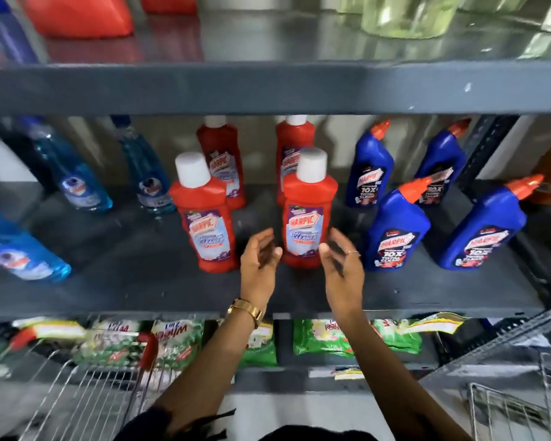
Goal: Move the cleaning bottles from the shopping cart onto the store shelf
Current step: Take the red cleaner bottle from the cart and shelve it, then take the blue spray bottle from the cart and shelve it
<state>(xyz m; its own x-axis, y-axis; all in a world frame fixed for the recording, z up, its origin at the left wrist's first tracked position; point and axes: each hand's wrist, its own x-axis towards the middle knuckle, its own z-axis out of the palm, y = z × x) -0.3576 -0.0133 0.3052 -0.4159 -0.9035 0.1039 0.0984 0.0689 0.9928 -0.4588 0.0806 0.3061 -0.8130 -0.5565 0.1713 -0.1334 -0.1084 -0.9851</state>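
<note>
A red Harpic bottle with a white cap stands upright near the front of the dark store shelf. My left hand and my right hand hover just in front of it, one on each side, fingers apart, holding nothing. Another red bottle stands to the left, with two more red ones behind. Several blue Harpic bottles with orange spouts stand to the right. Light blue bottles stand on the left. The wire shopping cart sits at the lower left.
An upper shelf overhangs the bottles, carrying red and pale green containers. Green detergent packets fill the shelf below. A second wire basket is at the lower right. A dark upright post bounds the shelf on the right.
</note>
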